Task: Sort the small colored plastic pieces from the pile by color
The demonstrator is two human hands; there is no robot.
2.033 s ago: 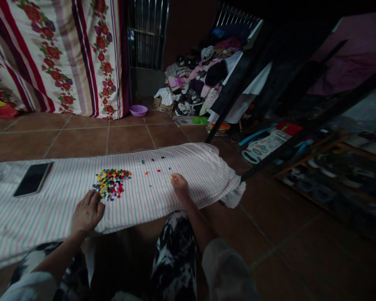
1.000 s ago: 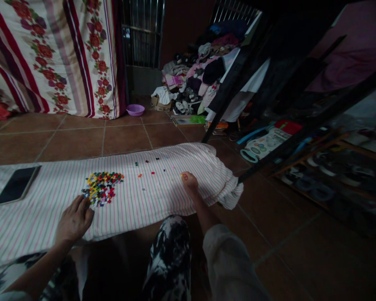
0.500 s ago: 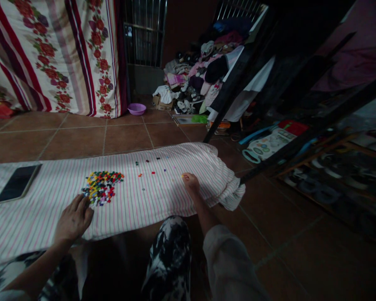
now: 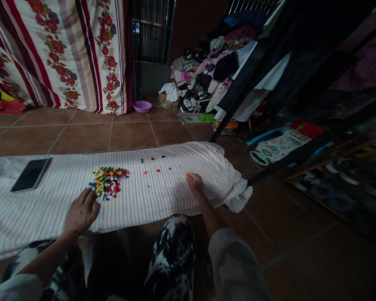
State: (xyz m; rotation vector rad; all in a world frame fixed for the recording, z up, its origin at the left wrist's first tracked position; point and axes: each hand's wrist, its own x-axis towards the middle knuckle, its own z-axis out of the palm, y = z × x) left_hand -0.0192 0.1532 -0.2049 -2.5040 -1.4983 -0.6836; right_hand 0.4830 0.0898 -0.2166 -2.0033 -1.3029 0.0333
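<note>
A pile of small coloured beads [image 4: 108,182] lies on a pink-striped white cloth [image 4: 163,196] spread over the tiled floor. My left hand [image 4: 80,211] rests flat on the cloth just below and left of the pile, fingers spread toward it. My right hand [image 4: 194,182] sits on the cloth further right, its fingers pinched on a small yellow bead [image 4: 186,176]. A few stray beads [image 4: 153,165] are scattered between the pile and my right hand. My patterned trouser knee [image 4: 172,251] shows between my arms.
A dark phone [image 4: 31,174] lies on the cloth at the left. A floral curtain [image 4: 59,50] hangs behind. A purple bowl [image 4: 142,106] and a heap of clothes [image 4: 207,79] sit at the back. A dark frame and toys [image 4: 278,146] stand to the right.
My right hand has shifted to the right along the cloth with the yellow bead. My left hand stays by the pile. The camera has swayed a little.
</note>
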